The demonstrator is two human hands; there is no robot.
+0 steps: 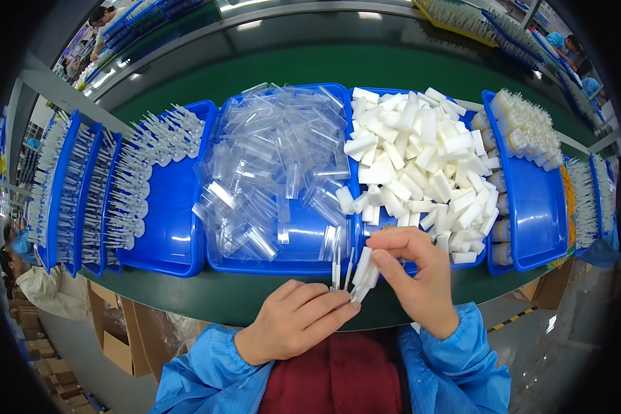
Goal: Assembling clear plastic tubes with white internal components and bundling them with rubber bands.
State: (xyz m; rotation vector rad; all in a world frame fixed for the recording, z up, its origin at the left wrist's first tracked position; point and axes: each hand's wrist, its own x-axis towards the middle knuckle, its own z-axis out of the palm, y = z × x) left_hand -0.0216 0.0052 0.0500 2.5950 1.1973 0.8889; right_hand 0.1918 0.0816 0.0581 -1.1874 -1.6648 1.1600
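My left hand (293, 319) is closed round several thin stick-like pieces (336, 265), which stand up beyond its fingertips; they have white and clear parts. White foam pieces (363, 278) are grouped beside them, between my two hands. My right hand (421, 276) pinches the top of this white group between thumb and fingers. The fingers hide the lower ends of the sticks. Just beyond my hands lie a blue tray (303, 238) of clear plastic sleeves (283, 138) and a blue tray of loose white foam blocks (421, 152).
On the left stands a blue tray (169, 210) with rows of thin white-based sticks (127, 200), beside stacked, filled trays. To the right is a blue tray (538, 214) with bundled bristly pieces (528, 127). Cardboard boxes (121, 334) stand below the green table (245, 297). Other people work farther off.
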